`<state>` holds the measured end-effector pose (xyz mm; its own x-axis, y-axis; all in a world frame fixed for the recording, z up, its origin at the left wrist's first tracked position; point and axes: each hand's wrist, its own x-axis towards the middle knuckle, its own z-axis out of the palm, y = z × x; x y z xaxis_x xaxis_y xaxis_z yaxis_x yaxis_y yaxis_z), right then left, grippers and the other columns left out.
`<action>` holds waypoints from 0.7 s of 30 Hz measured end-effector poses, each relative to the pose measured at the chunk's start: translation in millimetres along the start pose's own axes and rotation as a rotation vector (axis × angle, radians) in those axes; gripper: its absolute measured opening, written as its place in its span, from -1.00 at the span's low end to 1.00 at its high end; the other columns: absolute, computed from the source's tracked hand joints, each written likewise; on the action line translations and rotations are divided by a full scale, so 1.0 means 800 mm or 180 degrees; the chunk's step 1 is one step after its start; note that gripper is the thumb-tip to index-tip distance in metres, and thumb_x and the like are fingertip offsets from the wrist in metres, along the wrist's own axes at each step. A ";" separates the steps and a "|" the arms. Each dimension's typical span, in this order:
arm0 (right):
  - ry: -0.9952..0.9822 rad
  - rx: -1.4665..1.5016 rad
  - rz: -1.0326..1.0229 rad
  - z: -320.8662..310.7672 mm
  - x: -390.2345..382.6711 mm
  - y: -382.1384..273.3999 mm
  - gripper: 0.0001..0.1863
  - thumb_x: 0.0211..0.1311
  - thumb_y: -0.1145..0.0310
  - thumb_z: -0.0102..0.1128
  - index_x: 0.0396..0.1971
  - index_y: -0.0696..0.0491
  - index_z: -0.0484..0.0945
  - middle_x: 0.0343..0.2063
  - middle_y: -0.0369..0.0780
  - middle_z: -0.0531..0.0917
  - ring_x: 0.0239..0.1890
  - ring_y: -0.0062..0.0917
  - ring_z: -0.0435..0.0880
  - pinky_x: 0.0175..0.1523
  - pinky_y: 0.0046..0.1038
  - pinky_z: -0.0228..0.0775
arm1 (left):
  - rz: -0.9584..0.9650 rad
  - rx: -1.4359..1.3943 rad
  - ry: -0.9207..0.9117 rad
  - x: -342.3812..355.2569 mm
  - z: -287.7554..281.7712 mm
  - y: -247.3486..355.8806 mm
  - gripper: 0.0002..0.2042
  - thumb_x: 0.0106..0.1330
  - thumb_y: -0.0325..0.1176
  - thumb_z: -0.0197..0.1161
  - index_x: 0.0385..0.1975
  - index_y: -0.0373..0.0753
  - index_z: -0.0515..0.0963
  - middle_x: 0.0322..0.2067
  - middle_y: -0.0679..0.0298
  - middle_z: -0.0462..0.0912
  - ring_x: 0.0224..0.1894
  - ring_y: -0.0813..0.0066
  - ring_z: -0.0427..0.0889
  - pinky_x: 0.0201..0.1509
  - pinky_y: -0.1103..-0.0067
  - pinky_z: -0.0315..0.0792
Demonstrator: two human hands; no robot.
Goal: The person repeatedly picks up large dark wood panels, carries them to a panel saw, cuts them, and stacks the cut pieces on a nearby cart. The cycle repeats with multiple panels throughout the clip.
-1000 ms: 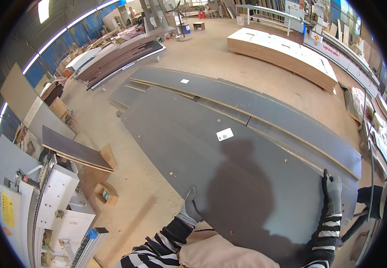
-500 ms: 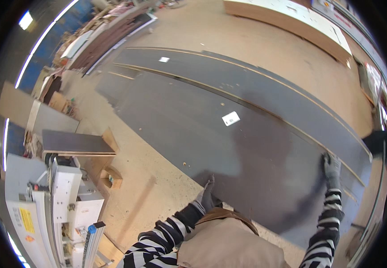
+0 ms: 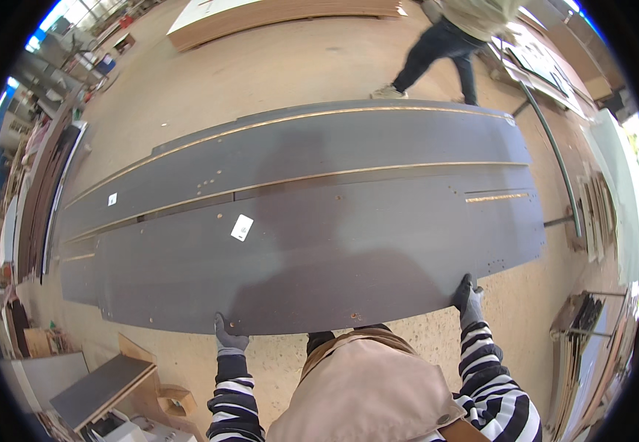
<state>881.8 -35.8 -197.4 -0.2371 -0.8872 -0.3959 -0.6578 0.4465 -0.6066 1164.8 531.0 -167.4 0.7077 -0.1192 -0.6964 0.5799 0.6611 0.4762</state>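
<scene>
A big grey board [image 3: 319, 250] lies flat on top of other grey boards [image 3: 297, 144] on the floor, and both gloved hands grip its near edge. The left hand [image 3: 229, 337] holds the edge toward the board's left end and the right hand [image 3: 469, 298] holds it near the right corner, so the 2 hands are far apart. A small white label [image 3: 242, 227] sits on the board, and another person [image 3: 452, 44] walks past the far side of the board.
</scene>
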 end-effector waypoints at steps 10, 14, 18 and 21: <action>-0.0842 -0.0044 0.0428 0.016 0.024 -0.033 -0.48 0.13 -0.06 0.17 -0.31 0.18 0.43 -0.52 -0.21 0.54 -0.59 -0.50 0.43 -0.53 -0.39 0.33 | 0.0070 0.0171 0.0517 0.036 -0.022 -0.001 -0.65 0.23 0.00 0.13 -0.14 -0.11 0.45 -0.23 0.29 0.53 -0.19 0.26 0.52 -0.08 0.27 0.44; -0.1180 -0.0627 0.0308 0.008 0.010 -0.034 -0.28 0.11 -0.32 -0.08 -0.34 0.18 0.46 -0.63 -0.16 0.52 -0.71 -0.37 0.51 -0.61 -0.33 0.46 | 0.0414 0.0475 0.1067 0.044 -0.025 -0.008 -0.68 0.21 0.04 0.15 -0.32 -0.10 0.45 -0.41 0.34 0.47 -0.36 0.39 0.47 -0.21 0.37 0.46; -0.1543 -0.0341 0.0231 -0.001 0.001 -0.022 -0.23 0.05 -0.38 -0.08 -0.30 0.18 0.44 -0.66 -0.15 0.54 -0.74 -0.37 0.52 -0.64 -0.34 0.47 | 0.0785 0.0737 0.1410 0.051 -0.027 -0.014 -0.64 0.21 0.09 0.13 -0.40 -0.12 0.48 -0.49 0.38 0.44 -0.43 0.47 0.43 -0.31 0.43 0.43; -0.1602 -0.0249 0.0176 0.000 0.002 -0.016 -0.20 0.05 -0.40 -0.11 -0.30 0.18 0.44 -0.63 -0.15 0.55 -0.74 -0.37 0.51 -0.63 -0.35 0.47 | 0.0665 0.1066 0.1293 0.046 -0.026 -0.012 -0.56 0.21 0.11 0.12 -0.26 -0.20 0.51 -0.39 0.32 0.49 -0.37 0.44 0.48 -0.31 0.47 0.42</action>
<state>889.6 -42.7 -190.4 0.0878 -0.6878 -0.7206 -0.7101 0.4641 -0.5295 1176.7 535.5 -208.8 0.6473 0.3274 -0.6883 0.5875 0.3609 0.7243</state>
